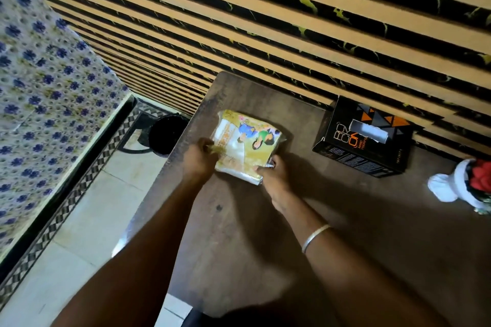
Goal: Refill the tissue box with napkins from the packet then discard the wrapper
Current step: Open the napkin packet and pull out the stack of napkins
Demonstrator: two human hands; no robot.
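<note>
**Sealed-looking packet held at 2 edges, box waiting to the right**

1 napkin packet (248,145) lies flat on the brown counter (265,241), near its far left corner. Its wrapper is yellow and white with a printed cartoon of figures, and white shows through the clear parts, so the napkins are inside it. Whether the wrapper is torn anywhere cannot be told.

Both of the person's hands are on the packet. The left hand (199,158) pinches the packet's left edge, fingers curled in against the plastic. The right hand (275,172) grips the near right corner, its fingers closed round crumpled wrapper there. 1 pale bangle (314,237) sits on the right forearm.

1 tissue box (364,138) stands on the counter to the right of the packet, apart from it and back against the slatted wall (292,21). It is black with orange triangles and orange lettering. The slot in its top shows a pale strip; what that strip is cannot be made out.

1 dark round bin (166,135) stands on the tiled floor (93,215) just off the counter's left edge. Its inside is too dark to read.

1 white vase (457,186) holding red flowers is at the counter's right edge, partly cut off. A blue-flowered cloth (39,87) fills the left side.
</note>
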